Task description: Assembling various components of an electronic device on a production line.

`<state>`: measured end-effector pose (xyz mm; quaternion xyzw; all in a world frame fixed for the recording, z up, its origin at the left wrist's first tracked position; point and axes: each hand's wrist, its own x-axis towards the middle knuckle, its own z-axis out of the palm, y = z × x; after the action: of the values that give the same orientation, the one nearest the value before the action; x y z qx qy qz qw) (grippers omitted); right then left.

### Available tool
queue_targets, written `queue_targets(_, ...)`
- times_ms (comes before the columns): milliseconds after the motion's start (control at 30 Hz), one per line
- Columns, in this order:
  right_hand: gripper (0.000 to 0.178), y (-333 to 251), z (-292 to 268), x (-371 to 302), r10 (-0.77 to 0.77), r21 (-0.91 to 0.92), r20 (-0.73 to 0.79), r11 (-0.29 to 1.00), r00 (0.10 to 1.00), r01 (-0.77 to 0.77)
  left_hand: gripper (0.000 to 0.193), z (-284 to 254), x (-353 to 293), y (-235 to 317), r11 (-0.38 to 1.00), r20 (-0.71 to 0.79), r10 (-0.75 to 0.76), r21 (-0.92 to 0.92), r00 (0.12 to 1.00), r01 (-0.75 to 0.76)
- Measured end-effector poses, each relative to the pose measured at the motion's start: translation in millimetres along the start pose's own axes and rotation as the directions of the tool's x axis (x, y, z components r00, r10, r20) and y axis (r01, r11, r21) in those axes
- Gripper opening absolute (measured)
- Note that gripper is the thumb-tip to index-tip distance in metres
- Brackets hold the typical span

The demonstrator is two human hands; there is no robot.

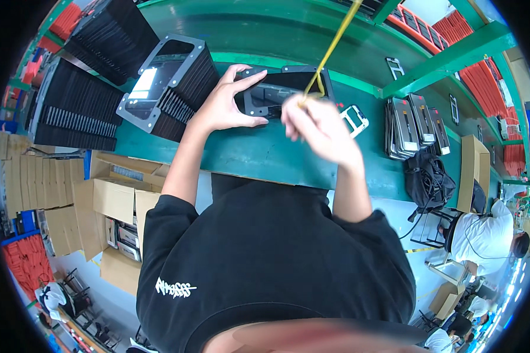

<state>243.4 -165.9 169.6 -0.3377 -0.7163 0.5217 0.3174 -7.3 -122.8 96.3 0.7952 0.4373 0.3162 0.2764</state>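
Observation:
A black rectangular panel with grey corner plates (pixel 274 94) lies on the green bench in front of me. My left hand (pixel 224 105) grips its left end, with the thumb on the near side and the fingers over the far side. Above the panel's near right part is my right hand (pixel 317 125), blurred and with its fingers curled. A taut yellow cord (pixel 338 34) comes down from above and bends at that hand; whatever sits inside the fist is hidden. Right of the hand lies a small white frame (pixel 355 120).
Tall stacks of black panels (pixel 185 73) stand at the left, with more dark stacks (pixel 73 106) beyond. Several bundled flat black pieces (pixel 401 126) and a black bag (pixel 430 179) lie at the right. Open cardboard boxes (pixel 115 200) sit lower left; a seated person (pixel 483 238) is at the right.

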Motion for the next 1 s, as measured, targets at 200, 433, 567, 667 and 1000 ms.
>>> queue_targets(200, 0.021, 102, 49, -34, -0.192, 0.041, -0.316, 0.976, 0.929, 0.215, 0.097, 5, 6, -2, 0.997, -0.024, 0.060, 0.051, 0.998, -0.058)
queue_targets(433, 0.021, 80, 55, -9, -0.224, -0.099, -0.352, 0.974, 0.909, 0.202, 0.091, 4, 8, -10, 0.988, -0.114, 0.133, 0.093, 0.985, -0.123)
queue_targets(567, 0.023, 18, 57, 11, -0.090, 0.058, -0.433, 0.990, 0.897, 0.128, 0.082, 6, 16, -8, 0.995, -0.153, -0.007, -0.099, 0.988, -0.008)
queue_targets(667, 0.025, 3, 45, 9, -0.182, -0.062, -0.419, 0.983, 0.890, 0.172, 0.076, -14, 7, 26, 0.999, -0.322, 0.003, -0.038, 0.947, -0.016)
queue_targets(1000, 0.021, 15, -37, -59, -0.209, 0.087, -0.505, 0.953, 0.838, 0.290, 0.073, -109, -90, 73, 0.855, -0.744, 0.047, 0.375, 0.667, 0.358)
